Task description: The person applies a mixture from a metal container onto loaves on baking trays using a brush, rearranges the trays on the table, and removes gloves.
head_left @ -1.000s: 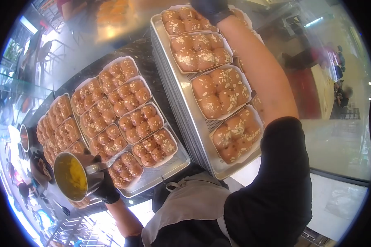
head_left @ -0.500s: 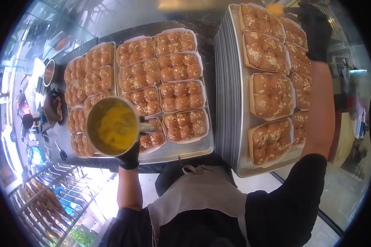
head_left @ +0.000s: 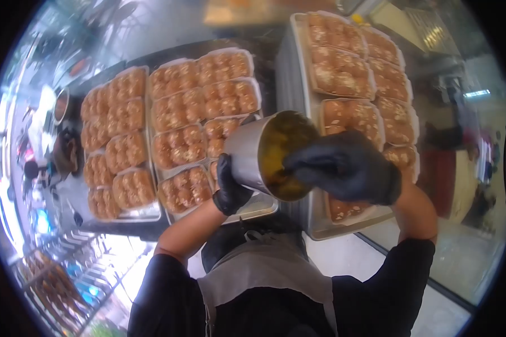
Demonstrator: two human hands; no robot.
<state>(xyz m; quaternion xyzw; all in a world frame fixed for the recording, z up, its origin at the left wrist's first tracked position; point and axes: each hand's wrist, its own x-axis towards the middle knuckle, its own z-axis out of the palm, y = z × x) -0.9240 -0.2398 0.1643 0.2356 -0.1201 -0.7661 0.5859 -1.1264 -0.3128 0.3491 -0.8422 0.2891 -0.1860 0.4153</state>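
Observation:
My left hand (head_left: 231, 188), in a black glove, grips a steel cup (head_left: 246, 154) from its left side. The cup is tilted, its mouth turned to the right, and a yellow mass (head_left: 284, 137) shows inside. My right hand (head_left: 348, 168), also gloved in black, is at the mouth with its fingers bunched together just over the yellow content. Whatever those fingers hold, if anything, is hidden. Below the cup are glazed bread loaves (head_left: 184, 188) in paper cases, topped with flakes. Under my right hand sit more flake-topped loaves (head_left: 351, 121).
Two trays of loaves cover the dark counter on the left, including a left tray (head_left: 146, 214). To the right rises a tall stack of trays (head_left: 292, 112), loaves on its top one. Scissors (head_left: 76, 216) lie at the counter's left. A wire rack (head_left: 67, 264) stands lower left.
My left hand has carried the cup rightward and tilted it. My right hand has come back from the far upper right to the cup's mouth.

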